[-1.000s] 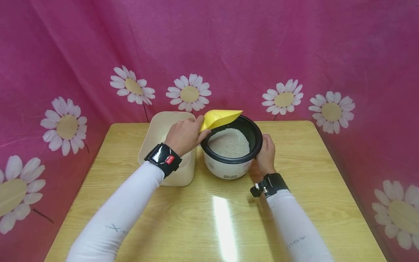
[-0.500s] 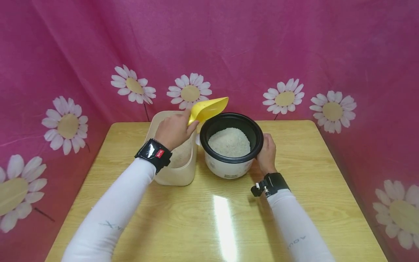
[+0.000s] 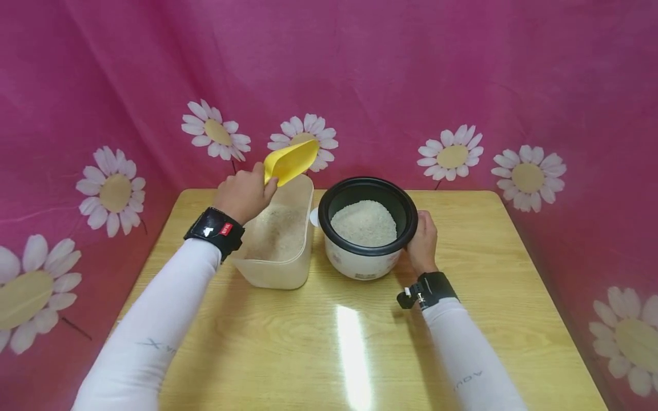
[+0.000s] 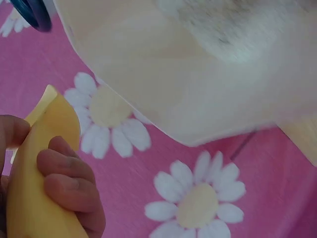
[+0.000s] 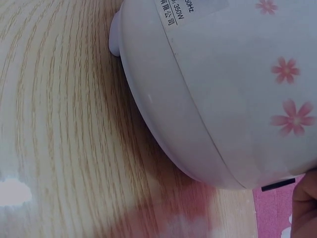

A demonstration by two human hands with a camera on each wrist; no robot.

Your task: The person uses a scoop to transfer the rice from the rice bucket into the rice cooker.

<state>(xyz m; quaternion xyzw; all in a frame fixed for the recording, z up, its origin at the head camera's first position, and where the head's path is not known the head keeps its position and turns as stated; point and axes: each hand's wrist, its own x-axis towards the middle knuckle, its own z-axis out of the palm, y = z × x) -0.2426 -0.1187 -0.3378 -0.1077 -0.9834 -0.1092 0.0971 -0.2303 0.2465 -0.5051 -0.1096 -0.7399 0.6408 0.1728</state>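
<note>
The left hand (image 3: 241, 195) had its thumb and fingers curled closely round the yellow scoop (image 3: 294, 160), raised near the far rim of the cream plastic bin (image 3: 275, 276) with its tip slanting up; the right hand (image 3: 422, 244) touched the white rice cooker (image 3: 362, 264) at its right side, how tightly I could not tell. White rice (image 3: 366, 225) lay heaped in the cooker's black inner pot (image 3: 369, 249), and cooker and bin stood side by side on the wooden table (image 3: 277, 348).
</note>
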